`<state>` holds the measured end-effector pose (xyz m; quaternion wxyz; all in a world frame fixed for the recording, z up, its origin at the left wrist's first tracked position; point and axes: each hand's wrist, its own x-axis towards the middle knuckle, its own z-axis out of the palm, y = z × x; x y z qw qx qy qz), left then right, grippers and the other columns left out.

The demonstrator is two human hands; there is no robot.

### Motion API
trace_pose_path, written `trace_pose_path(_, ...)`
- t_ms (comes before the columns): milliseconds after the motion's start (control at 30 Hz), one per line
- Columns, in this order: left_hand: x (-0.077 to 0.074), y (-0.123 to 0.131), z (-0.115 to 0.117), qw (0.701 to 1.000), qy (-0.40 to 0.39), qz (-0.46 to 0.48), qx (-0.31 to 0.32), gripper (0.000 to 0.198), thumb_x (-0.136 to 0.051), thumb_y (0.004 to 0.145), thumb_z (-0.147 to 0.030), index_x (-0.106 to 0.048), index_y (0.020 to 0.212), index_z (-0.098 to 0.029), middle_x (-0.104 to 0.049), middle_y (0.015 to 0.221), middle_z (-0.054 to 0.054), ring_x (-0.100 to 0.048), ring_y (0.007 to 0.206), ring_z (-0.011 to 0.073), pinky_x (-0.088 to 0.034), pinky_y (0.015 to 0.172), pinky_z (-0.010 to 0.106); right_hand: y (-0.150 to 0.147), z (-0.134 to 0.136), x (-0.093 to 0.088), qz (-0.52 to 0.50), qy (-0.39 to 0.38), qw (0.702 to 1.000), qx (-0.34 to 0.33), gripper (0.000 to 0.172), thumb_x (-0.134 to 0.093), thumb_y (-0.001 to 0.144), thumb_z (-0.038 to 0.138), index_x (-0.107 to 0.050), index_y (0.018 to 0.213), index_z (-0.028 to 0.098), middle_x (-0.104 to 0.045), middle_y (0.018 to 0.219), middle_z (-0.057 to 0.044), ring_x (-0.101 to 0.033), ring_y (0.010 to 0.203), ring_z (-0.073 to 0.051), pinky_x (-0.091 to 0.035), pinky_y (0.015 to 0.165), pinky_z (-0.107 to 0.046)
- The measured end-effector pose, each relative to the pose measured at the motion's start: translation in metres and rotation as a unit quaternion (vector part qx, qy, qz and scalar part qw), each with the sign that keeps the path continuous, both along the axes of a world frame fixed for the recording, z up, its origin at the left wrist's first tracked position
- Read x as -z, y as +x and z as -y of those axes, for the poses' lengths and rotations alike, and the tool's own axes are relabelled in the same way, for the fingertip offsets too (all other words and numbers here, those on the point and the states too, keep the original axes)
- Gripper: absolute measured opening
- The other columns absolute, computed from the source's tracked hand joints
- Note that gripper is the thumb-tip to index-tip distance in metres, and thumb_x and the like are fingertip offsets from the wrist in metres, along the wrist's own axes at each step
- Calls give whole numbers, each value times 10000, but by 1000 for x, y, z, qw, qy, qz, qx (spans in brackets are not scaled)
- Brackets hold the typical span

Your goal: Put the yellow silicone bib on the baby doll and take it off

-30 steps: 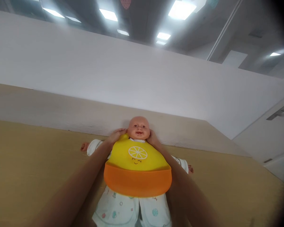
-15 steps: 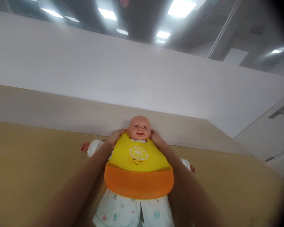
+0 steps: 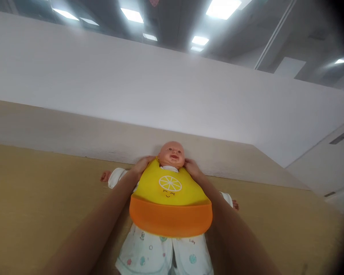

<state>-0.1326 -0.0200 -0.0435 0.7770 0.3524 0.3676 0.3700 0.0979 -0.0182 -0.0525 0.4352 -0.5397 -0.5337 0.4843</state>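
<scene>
A baby doll [image 3: 172, 152] lies face up with its arms spread, dressed in white patterned clothes [image 3: 143, 250]. Over its chest is a yellow bib [image 3: 149, 187] with a white citrus-slice print, a smiling face and an orange catch pocket [image 3: 171, 219]. My left hand [image 3: 143, 165] is closed on the bib's strap at one side of the doll's neck. On the other side, my right hand [image 3: 192, 168] grips the opposite strap beside the head. My fingertips are hidden behind the neck.
The doll lies on a tan wooden surface [image 3: 46, 191]. Behind its head runs a pale ledge [image 3: 103, 139] below a white wall panel [image 3: 160, 84]. A metal handle [image 3: 342, 135] is at the far right, and ceiling lights [image 3: 222, 8] shine above.
The doll's head has tipped back and turned slightly to the right. Both hands remain at the neck on the bib's straps; the view has shifted a little.
</scene>
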Motion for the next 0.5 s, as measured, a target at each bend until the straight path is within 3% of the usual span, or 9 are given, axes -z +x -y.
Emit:
trace_pose_path(133,0,-1,1,1000,13,-16,-10,231,-718,659,-358,-707,814,-187,-750,760,108,-698,688,286,-559,659,376,2,2,-2,27,4,1000,12,266,-548,601,278,-695,761,125,-708,808,-99,-591,696,-219,-457,627,-312)
trace_pose_path(400,0,-2,1,996,80,-49,-16,219,-717,631,-330,-681,783,-177,-737,766,93,-675,669,256,-544,651,355,3,10,-3,5,-16,1000,19,224,-525,585,319,-647,671,152,-650,688,-59,-530,617,-177,-416,555,-275)
trace_pose_path(500,-3,-1,3,987,116,-90,-71,306,-740,608,-331,-670,858,-171,-724,778,76,-670,669,234,-540,640,334,7,20,-4,-26,-31,999,4,241,-553,599,320,-645,742,149,-604,632,-27,-514,562,-152,-395,517,-258)
